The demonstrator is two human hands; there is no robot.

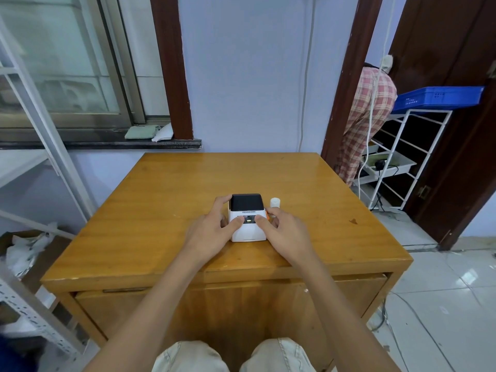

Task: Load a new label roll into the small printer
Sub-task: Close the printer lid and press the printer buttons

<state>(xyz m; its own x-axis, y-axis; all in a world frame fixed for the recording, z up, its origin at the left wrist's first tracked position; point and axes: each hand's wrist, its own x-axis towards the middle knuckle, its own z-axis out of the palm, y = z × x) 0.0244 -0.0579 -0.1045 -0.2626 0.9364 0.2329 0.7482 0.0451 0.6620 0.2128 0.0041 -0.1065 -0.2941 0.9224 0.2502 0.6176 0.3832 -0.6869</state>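
A small white printer (248,230) with a black lid and an orange tab on its right side sits near the front middle of the wooden table (166,200). The lid is down. My left hand (212,230) grips the printer's left side, thumb on its front panel. On the other side, my right hand (281,232) holds it with the thumb on the panel and the index finger by the orange tab. A white label roll (275,202) stands upright on the table just behind and right of the printer, untouched.
A window sill (107,143) with a folded cloth lies beyond the table's far left. Grey metal shelving (40,135) stands at left. At right, a white rack (397,159) with a blue crate; a person in checked clothes (367,116) bends in the doorway.
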